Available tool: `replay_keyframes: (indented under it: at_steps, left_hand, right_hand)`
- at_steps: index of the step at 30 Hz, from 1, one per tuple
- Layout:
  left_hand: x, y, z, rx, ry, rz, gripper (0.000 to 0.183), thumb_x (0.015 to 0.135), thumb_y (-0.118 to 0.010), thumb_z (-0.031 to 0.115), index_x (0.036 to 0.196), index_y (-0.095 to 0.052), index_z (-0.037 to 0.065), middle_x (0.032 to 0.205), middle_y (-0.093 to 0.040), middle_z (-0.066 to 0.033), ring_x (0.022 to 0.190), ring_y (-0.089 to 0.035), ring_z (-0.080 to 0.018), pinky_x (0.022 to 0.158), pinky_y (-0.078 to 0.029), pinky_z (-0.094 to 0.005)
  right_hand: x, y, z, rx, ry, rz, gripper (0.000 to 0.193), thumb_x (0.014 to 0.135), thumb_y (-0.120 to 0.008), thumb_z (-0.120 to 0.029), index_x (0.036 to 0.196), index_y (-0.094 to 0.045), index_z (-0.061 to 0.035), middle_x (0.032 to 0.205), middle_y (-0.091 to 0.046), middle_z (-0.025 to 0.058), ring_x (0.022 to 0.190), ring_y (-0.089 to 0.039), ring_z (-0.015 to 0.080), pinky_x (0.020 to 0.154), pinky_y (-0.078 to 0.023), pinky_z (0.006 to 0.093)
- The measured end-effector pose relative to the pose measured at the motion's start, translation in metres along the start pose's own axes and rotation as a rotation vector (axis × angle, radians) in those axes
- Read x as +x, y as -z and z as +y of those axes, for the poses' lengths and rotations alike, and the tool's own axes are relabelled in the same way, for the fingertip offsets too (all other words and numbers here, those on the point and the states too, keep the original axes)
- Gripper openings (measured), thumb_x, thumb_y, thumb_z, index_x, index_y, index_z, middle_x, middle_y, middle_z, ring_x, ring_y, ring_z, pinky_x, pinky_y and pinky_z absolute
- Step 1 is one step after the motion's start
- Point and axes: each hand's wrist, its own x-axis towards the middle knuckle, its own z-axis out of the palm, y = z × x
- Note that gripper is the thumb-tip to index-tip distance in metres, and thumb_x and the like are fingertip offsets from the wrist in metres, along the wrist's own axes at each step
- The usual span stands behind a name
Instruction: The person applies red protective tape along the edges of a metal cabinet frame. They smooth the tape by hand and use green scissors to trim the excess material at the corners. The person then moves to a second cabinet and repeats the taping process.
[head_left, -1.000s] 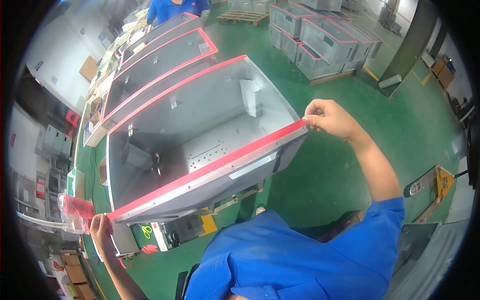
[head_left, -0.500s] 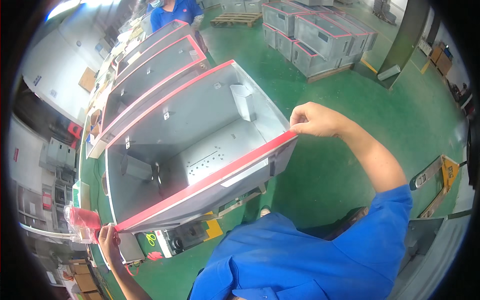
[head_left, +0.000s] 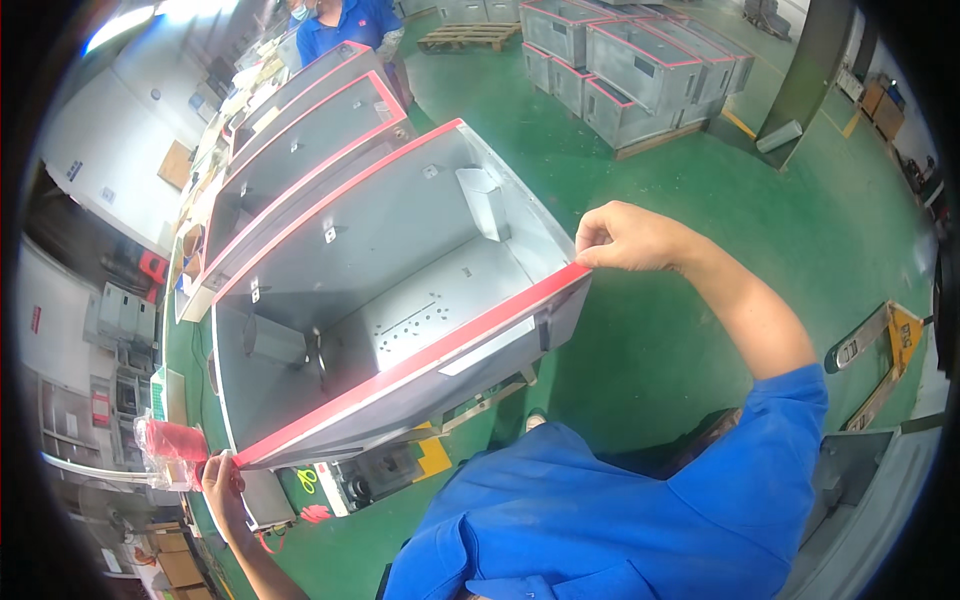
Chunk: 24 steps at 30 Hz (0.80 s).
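A grey metal cabinet box (head_left: 530, 250), open side up, stands in front of me. Red tape (head_left: 420, 362) runs along its near rim, and red edging lines the far rim too. At the right corner my right hand (head_left: 635, 238) has its fingertips pinched on the tape's end. At the left corner my left hand (head_left: 222, 485) is closed around the tape's other end; a small dark red bit shows by its fingers. Inside the box are a white bracket (head_left: 485, 203), small clips and a hole-dotted panel. A red roll (head_left: 172, 440) in clear plastic lies beside my left hand.
Similar boxes (head_left: 300, 150) with red edges line the bench beyond; a person in blue (head_left: 345, 30) stands behind them. More boxes (head_left: 645, 70) are stacked on a pallet. Yellow-green scissors (head_left: 306, 481) lie below the box. A pallet jack handle (head_left: 905, 340) stands at right.
Both hands hold their places at the two corners. The view has shifted very slightly. The far person has moved an arm a little.
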Motion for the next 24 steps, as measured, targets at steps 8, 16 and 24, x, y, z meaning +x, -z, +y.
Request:
replay_keyframes:
  at_steps: [8, 16, 24]
  left_hand:
    - [0.0002, 0.0015, -0.0016, 0.004, -0.009, -0.004, 0.009, 0.084, -0.058, 0.014, 0.079, -0.055, 0.007, 0.061, -0.046, 0.0041, 0.051, -0.039, -0.0013, 0.042, -0.027, -0.0160]
    - [-0.0045, -0.0030, 0.0010, -0.017, -0.033, -0.016, 0.011, 0.085, -0.057, 0.014, 0.078, -0.054, 0.007, 0.062, -0.046, 0.0034, 0.051, -0.039, -0.0017, 0.043, -0.026, -0.0163]
    - [-0.0046, -0.0035, -0.0014, -0.033, -0.018, 0.005, 0.012, 0.086, -0.056, 0.013, 0.076, -0.053, 0.007, 0.062, -0.044, 0.0032, 0.050, -0.037, -0.0026, 0.043, -0.026, -0.0169]
  right_hand:
    - [-0.0001, 0.0013, -0.0013, 0.005, -0.004, -0.009, 0.017, 0.074, -0.062, -0.018, 0.078, -0.061, -0.0010, 0.075, -0.060, 0.0065, 0.076, -0.055, 0.0137, 0.071, -0.044, 0.0278]
    - [0.0006, 0.0013, -0.0015, 0.014, -0.025, -0.012, 0.017, 0.073, -0.063, -0.017, 0.078, -0.061, -0.0006, 0.075, -0.060, 0.0064, 0.076, -0.056, 0.0138, 0.071, -0.045, 0.0277]
    - [0.0008, 0.0014, -0.0021, 0.029, -0.037, -0.018, 0.021, 0.071, -0.062, -0.019, 0.079, -0.063, 0.0004, 0.082, -0.062, 0.0125, 0.082, -0.058, 0.0213, 0.073, -0.045, 0.0319]
